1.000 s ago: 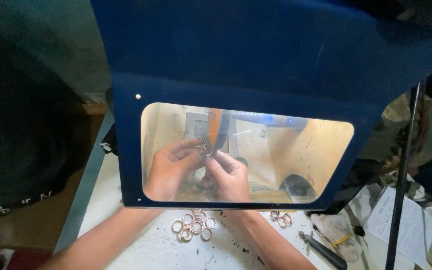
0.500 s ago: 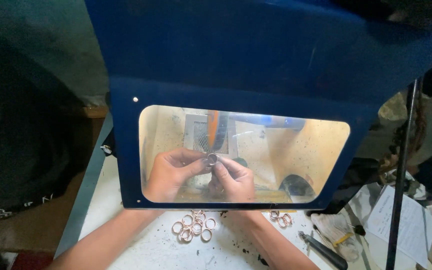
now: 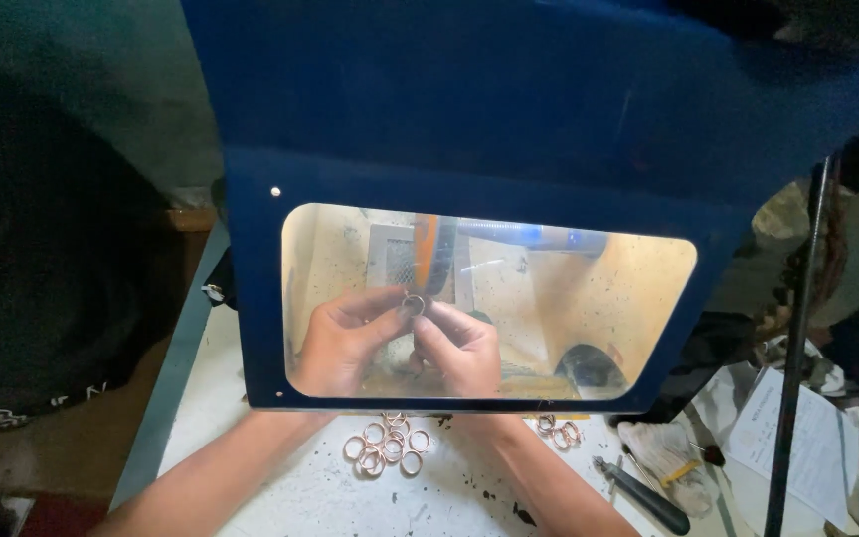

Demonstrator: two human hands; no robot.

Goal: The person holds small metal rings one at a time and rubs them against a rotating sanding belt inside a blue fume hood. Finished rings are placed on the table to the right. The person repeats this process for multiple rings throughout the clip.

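Both hands dropped slightly vs 1 s ago and the ring now sits right at the wheel edge, not off to the side. Left hand [image 3: 342,343] and right hand [image 3: 461,348] are inside the blue hood [image 3: 509,129], seen thru its clear window [image 3: 608,298]. Both pinch one small metal ring [image 3: 415,301] between thumb + fingertips, fingers closed on it; ring at approx 12 o'clock of the hands, touching or just short of the orange polishing wheel [image 3: 432,254] — can't tell which thru the glare. Step in hand, by the look of it: buffing one ring. Next move prob. calls for a firm two-hand pinch and rotating the ring against the wheel w/o letting it snatch. Loose copper-coloured rings [image 3: 388,446] lie on the white bench [image 3: 280,487] at 6 o'clock of the hood, a smaller pile of rings [image 3: 559,431] at approx 5 o'clock. Black-handled tool [image 3: 640,494] and papers [image 3: 792,447] further to 4 o'clock.
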